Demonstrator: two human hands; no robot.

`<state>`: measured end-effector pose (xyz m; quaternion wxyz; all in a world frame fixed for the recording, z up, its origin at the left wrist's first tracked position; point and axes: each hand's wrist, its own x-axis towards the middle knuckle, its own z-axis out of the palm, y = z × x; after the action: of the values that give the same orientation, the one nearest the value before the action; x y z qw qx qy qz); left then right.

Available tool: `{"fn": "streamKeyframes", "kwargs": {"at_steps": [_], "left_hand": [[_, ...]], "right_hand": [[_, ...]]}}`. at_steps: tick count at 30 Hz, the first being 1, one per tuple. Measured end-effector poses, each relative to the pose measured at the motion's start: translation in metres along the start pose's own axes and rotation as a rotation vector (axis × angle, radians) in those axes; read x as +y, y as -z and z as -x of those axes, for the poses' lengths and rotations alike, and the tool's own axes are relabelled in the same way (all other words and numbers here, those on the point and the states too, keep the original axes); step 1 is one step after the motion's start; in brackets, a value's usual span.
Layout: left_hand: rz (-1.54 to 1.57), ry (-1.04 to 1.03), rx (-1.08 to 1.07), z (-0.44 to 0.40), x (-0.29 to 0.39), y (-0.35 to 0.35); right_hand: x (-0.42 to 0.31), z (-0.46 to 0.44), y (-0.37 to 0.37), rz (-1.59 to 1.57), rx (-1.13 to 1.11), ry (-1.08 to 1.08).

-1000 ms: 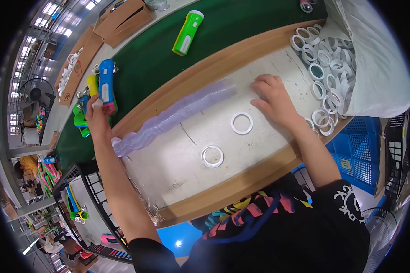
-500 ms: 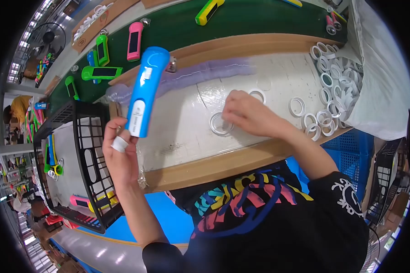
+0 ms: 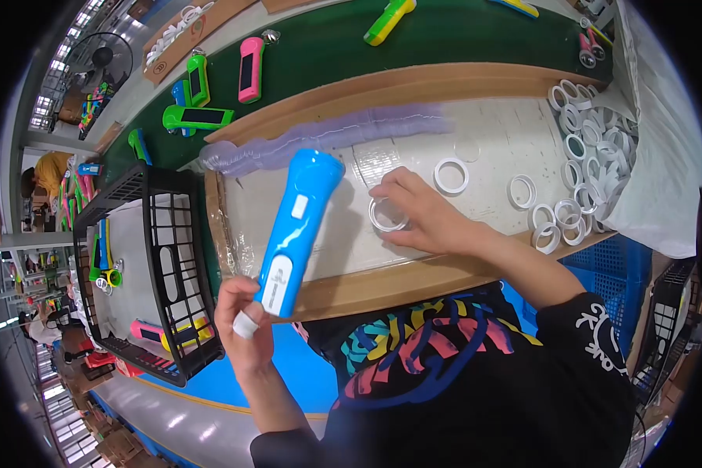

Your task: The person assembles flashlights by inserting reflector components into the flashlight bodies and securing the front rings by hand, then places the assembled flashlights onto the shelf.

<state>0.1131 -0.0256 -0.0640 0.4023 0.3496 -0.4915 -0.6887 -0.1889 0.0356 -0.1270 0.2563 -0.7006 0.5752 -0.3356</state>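
Note:
My left hand (image 3: pixel 249 331) is closed around the lower end of a blue flashlight (image 3: pixel 303 226), which has a white button and a white label panel. It tilts with its wide head up and to the right. White tape wraps one of my left fingers. On the shallow cardboard tray (image 3: pixel 343 292), my right hand (image 3: pixel 425 214) curls its thumb and fingers about the edges of a white ring (image 3: pixel 372 214). Another white ring (image 3: pixel 451 176) lies just beyond that hand. To the right is a single ring (image 3: pixel 522 190), next to a pile of rings (image 3: pixel 593 148).
A row of translucent purplish discs (image 3: pixel 320 139) runs along the tray's far side. Green, pink and blue flashlights lie on the green belt (image 3: pixel 312 62) behind. A black basket (image 3: pixel 181 257) holding flashlights stands at left. A white bag (image 3: pixel 663 156) hangs at right.
My left hand has brought the blue flashlight lower and nearer to me. The right hand's fingers have spread around the white ring. The view has shifted slightly.

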Motion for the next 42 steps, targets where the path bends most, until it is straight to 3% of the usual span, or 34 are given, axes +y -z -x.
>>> {"fn": "streamKeyframes", "kwargs": {"at_steps": [4, 13, 16, 19, 26, 30, 32, 34, 36, 37, 38, 40, 42], "left_hand": [[-0.011, -0.005, -0.01, 0.02, 0.009, -0.008], [0.036, 0.034, -0.195, 0.028, 0.021, -0.016], [-0.044, 0.067, -0.163, 0.032, 0.025, -0.015], [-0.134, 0.073, -0.196, 0.037, 0.032, -0.006], [-0.273, 0.012, -0.366, 0.022, 0.047, -0.013], [-0.26, 0.011, -0.283, 0.017, 0.051, -0.018], [-0.248, 0.112, -0.134, 0.02, 0.054, -0.009], [-0.273, 0.134, -0.138, 0.017, 0.06, -0.013], [-0.631, 0.176, -0.147, 0.01, 0.074, -0.036], [-0.785, 0.164, -0.252, 0.004, 0.079, -0.044], [-0.783, 0.166, -0.249, -0.002, 0.08, -0.046], [-0.77, -0.036, -0.397, -0.011, 0.079, -0.051], [-0.678, 0.058, -0.171, -0.011, 0.078, -0.068]], "right_hand": [[-0.01, -0.001, 0.007, -0.43, 0.012, -0.126], [-0.012, 0.003, 0.015, -0.499, 0.202, -0.106], [-0.016, 0.003, 0.02, -0.595, 0.227, -0.133], [-0.022, 0.002, 0.032, -0.734, 0.126, -0.262], [-0.015, -0.001, 0.023, -0.366, 0.136, 0.119], [-0.015, 0.002, 0.029, -0.376, 0.127, 0.052], [-0.015, 0.003, 0.03, -0.289, 0.125, 0.074], [-0.023, 0.003, 0.035, -0.257, 0.055, 0.078], [-0.03, 0.004, 0.038, -0.214, -0.031, 0.108], [-0.034, 0.004, 0.039, -0.216, -0.037, 0.109], [-0.039, 0.005, 0.041, -0.176, 0.0, 0.145], [-0.049, 0.005, 0.05, -0.131, 0.042, 0.18], [-0.057, 0.007, 0.06, -0.249, -0.043, 0.267]]}}
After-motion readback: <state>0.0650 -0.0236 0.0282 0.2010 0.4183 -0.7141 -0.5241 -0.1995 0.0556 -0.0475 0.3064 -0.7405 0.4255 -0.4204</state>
